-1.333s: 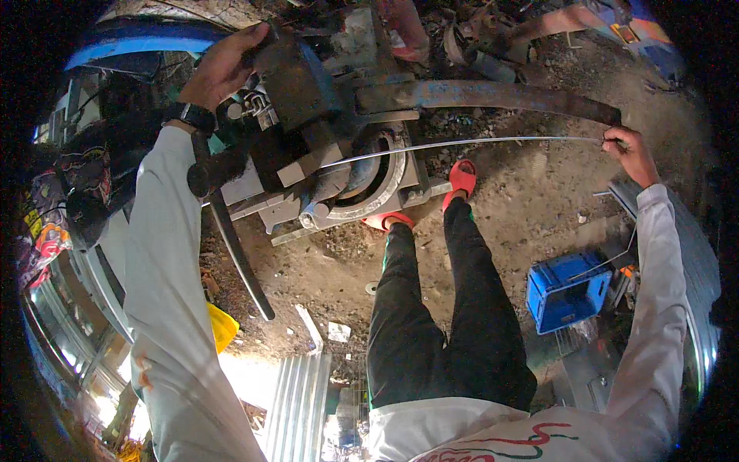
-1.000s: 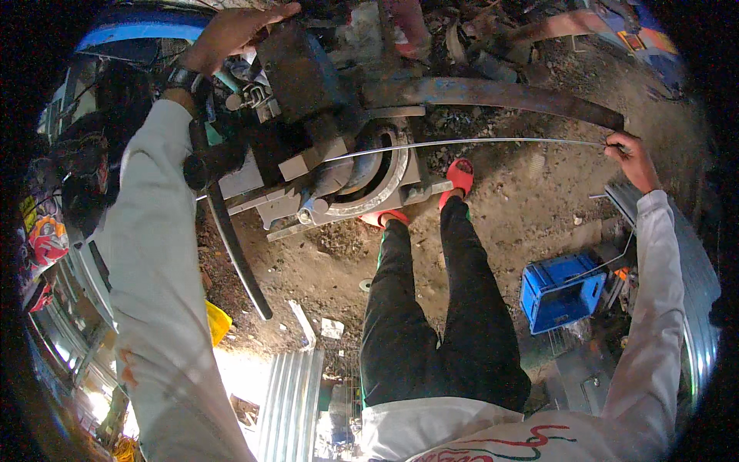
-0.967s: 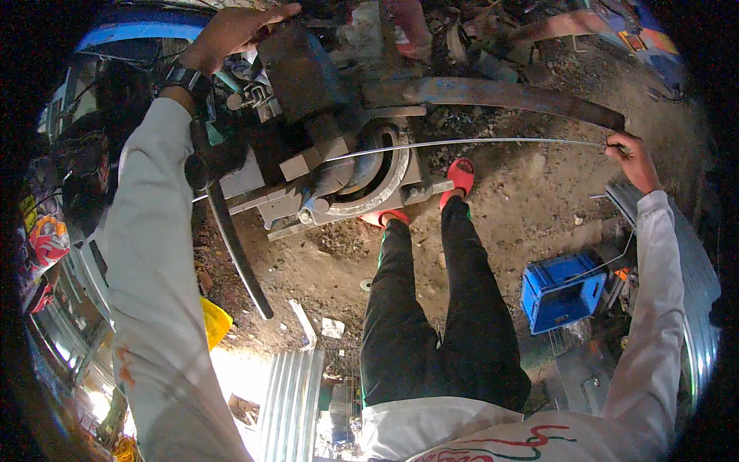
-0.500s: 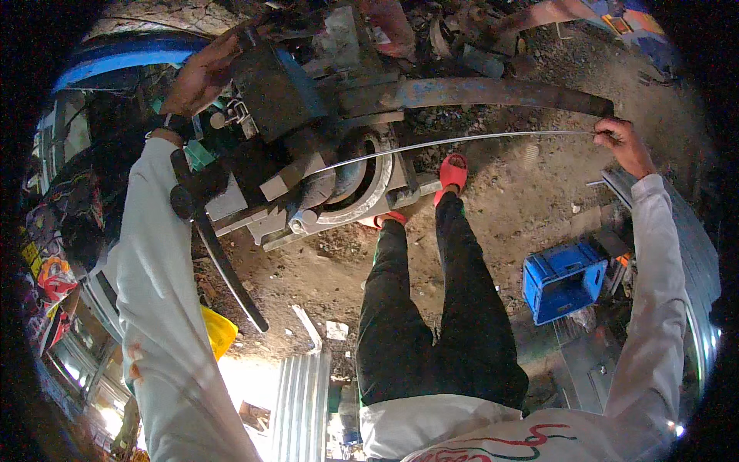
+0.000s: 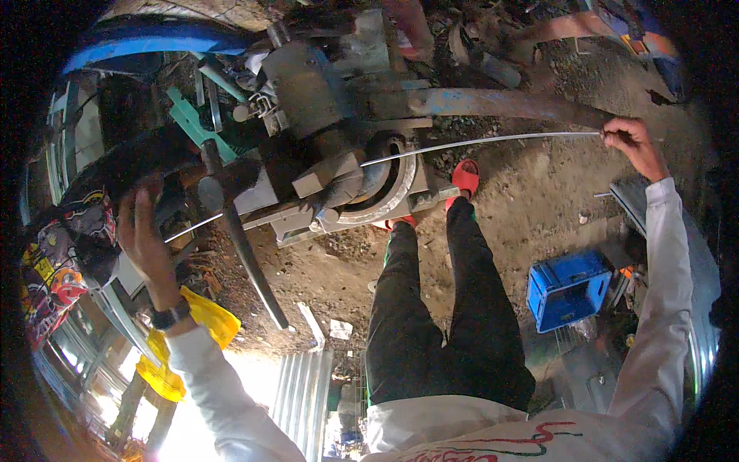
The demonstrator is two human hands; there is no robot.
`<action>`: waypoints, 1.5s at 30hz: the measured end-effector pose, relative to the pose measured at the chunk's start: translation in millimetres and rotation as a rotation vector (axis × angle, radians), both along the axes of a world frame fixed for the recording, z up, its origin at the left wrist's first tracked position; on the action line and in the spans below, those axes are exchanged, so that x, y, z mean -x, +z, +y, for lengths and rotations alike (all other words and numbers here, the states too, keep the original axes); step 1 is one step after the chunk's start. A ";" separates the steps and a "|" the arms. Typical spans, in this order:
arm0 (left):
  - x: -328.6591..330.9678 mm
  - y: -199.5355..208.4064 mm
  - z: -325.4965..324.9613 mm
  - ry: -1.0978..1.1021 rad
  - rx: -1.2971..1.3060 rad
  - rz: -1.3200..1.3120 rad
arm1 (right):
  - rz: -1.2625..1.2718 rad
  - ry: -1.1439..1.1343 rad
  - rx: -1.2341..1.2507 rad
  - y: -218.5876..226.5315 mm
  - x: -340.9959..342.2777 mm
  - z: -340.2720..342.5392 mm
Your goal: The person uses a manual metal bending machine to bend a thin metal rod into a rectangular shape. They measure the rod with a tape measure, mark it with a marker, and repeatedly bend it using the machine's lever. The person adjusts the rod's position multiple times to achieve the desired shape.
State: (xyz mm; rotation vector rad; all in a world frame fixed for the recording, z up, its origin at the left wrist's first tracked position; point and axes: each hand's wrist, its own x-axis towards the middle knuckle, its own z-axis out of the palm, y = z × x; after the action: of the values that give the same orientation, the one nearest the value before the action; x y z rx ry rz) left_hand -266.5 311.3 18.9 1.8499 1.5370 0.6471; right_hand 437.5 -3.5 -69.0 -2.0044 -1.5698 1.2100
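A long thin metal rod (image 5: 477,141) runs through a heavy metal machine with a vise-like jaw (image 5: 314,180) and a curved, worn swivel plate (image 5: 400,189). At the far right, my right hand (image 5: 633,144) pinches the rod's end with the fingers closed. A shorter stretch of the rod shows left of the machine, behind a long dark handle bar (image 5: 245,246) with a round hub. My left hand (image 5: 145,240) is beside that left end, its fingers stretched out and apart; I see nothing held in it.
A blue plastic crate (image 5: 570,292) rests on the dirt floor at right. Behind the rod lies a broad rusty metal bar (image 5: 500,102). Another person's arm (image 5: 566,27) shows at top right. Yellow cloth or plastic (image 5: 208,317) and a corrugated sheet (image 5: 302,396) are at lower left.
My left hand has come away from the top of the machine, down and left to the rod's left end. My right hand still grips the rod. The whole view has shifted slightly.
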 end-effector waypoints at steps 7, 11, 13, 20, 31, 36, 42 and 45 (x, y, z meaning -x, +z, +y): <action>57.4 -133.5 -82.2 -0.170 0.052 0.150 | -0.057 -0.046 0.094 4.3 38.2 -15.2; 97.7 -188.4 -81.3 -0.074 0.800 -0.844 | -0.358 0.110 0.216 -0.5 40.7 -27.7; 111.4 -209.9 -68.2 -0.049 0.919 -0.972 | -0.549 0.046 0.130 -31.7 -5.8 -85.8; 115.9 -219.4 -55.3 0.081 0.904 -0.948 | -0.248 -0.435 0.085 -57.6 -105.0 -191.4; 124.5 -215.1 -46.8 0.124 0.908 -0.924 | 0.153 -1.144 -0.138 -51.2 -81.2 -181.1; 125.9 -246.4 -46.1 0.008 0.865 -0.790 | 0.033 -0.988 0.011 -43.0 -161.7 -190.6; 143.9 -242.4 -55.0 -0.228 1.135 -1.236 | -0.011 -1.081 -0.096 -19.3 -112.6 -125.1; 250.0 -224.3 -56.1 0.059 1.215 -1.054 | 0.206 -1.055 -0.057 -70.8 -122.0 -144.2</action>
State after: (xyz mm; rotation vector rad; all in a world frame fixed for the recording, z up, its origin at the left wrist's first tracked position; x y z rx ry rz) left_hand -516.5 255.2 -205.4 0.3812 0.8504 0.4035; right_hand 559.5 -147.8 -139.8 -2.0841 -0.2879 0.8424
